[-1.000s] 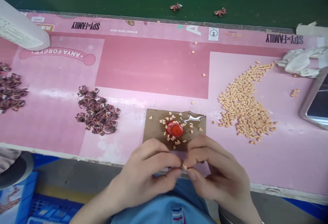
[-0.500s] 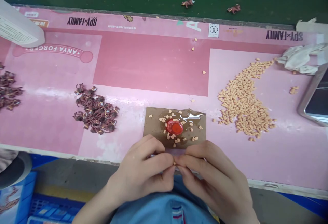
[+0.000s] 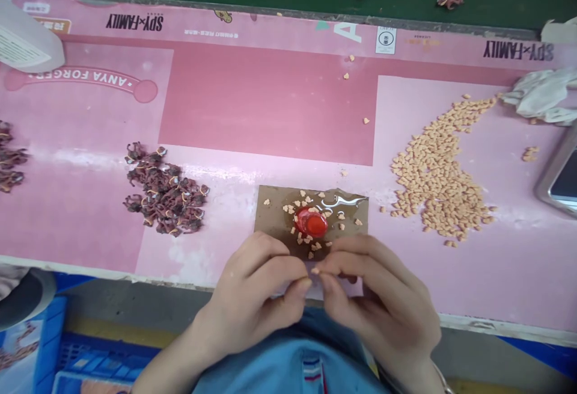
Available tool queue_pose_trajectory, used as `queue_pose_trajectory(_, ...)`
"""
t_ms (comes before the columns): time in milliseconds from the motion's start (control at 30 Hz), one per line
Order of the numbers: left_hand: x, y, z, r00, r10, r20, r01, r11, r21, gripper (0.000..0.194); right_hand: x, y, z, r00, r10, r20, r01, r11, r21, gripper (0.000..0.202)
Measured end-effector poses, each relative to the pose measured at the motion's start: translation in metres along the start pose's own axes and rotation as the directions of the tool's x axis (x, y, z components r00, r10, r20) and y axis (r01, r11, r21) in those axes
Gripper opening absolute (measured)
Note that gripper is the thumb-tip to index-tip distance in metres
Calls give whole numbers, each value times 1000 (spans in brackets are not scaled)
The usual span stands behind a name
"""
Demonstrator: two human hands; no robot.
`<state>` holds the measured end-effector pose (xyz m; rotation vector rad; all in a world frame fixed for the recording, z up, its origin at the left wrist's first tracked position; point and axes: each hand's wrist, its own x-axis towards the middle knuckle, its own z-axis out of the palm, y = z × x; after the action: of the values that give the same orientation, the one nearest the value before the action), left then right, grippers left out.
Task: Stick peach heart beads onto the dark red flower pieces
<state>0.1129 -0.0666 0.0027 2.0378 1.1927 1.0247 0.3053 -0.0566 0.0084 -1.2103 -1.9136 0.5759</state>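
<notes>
Low over the front edge of the table, my right hand (image 3: pixel 378 292) pinches a small beige piece (image 3: pixel 315 270) between thumb and fingertips. Close beside it, a short gap away, my left hand (image 3: pixel 265 289) is closed with curled fingers; what it holds, if anything, is hidden. Just beyond both hands lies a brown sheet (image 3: pixel 273 222), wet and shiny at its far right. On the sheet stands a small red cap-like dish (image 3: pixel 315 224), ringed by several loose beige pieces.
A large heap of beige pieces (image 3: pixel 433 171) spreads at the right. To the left sits a pile of small dark-brown figures (image 3: pixel 166 192), with more at the far left. A white bottle (image 3: pixel 27 39), a white cloth (image 3: pixel 541 96) and a metal-framed device (image 3: pixel 561 177) flank the pink tabletop (image 3: pixel 270 105).
My hands, which met at their fingertips, have drawn slightly apart, and the beige piece now shows in my right fingertips. The whole view has shifted a little.
</notes>
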Motion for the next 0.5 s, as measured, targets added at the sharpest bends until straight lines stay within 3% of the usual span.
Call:
queue_pose_trajectory(100, -3, -1, -7, 999, -34, 16, 33, 999, 31, 24, 3, 15, -4, 997, -69, -37, 59, 975, -216, 14)
queue_pose_trajectory(200, -9, -6, -11, 997, -77, 4, 76, 995, 66, 30, 4, 26, -5, 991, -136, -7, 127, 937, -326, 14)
queue_pose_trajectory(400, -27, -14, -4, 952, -274, -138, 222, 925, -309, 24, 3, 24, -2, 989, -149, 7, 141, 921, -363, 15)
queue_pose_trajectory(500, -27, -13, -2, 939, -322, -119, 253, 884, -394, 16, 2, 22, -2, 990, -142, 8, 135, 920, -369, 16)
